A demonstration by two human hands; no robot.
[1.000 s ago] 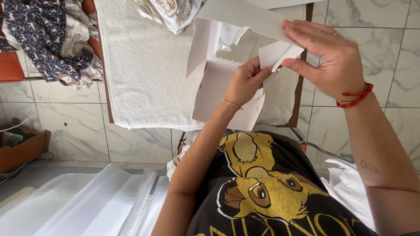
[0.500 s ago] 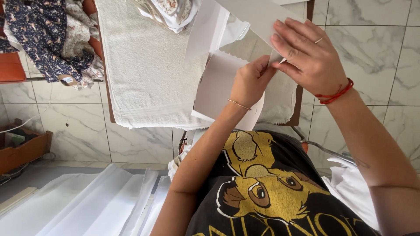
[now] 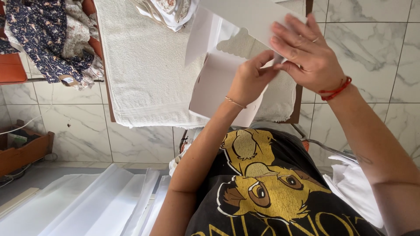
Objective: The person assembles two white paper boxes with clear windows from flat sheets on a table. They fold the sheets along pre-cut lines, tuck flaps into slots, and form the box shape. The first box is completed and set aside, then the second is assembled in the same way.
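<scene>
two bare hands meet over a flat white cardboard box blank (image 3: pixel 218 87) that lies partly unfolded on the table. nearest the camera, the person's black t-shirt with a yellow cartoon lion print (image 3: pixel 267 188) fills the lower middle, cut off by the bottom edge. low on the left lie translucent white plastic sheets (image 3: pixel 87 205), overlapping so that their number is hard to make out.

farther out, the left hand (image 3: pixel 249 81), with a thin bracelet at the wrist, curls its fingers shut on the edge of the blank where a flap folds; the fingertips are hidden behind the card. the right hand (image 3: pixel 306 54), with a red cord at the wrist, presses flat with fingers spread on the raised upper flap, thumb tucked under, pinching the same card just beside the left hand.

under the blank, a cream terry towel (image 3: pixel 140 65) covers the table (image 3: pixel 302 96), only its dark brown rim showing. beyond, a navy floral cloth (image 3: pixel 39 35) is cut off at the top left.
</scene>
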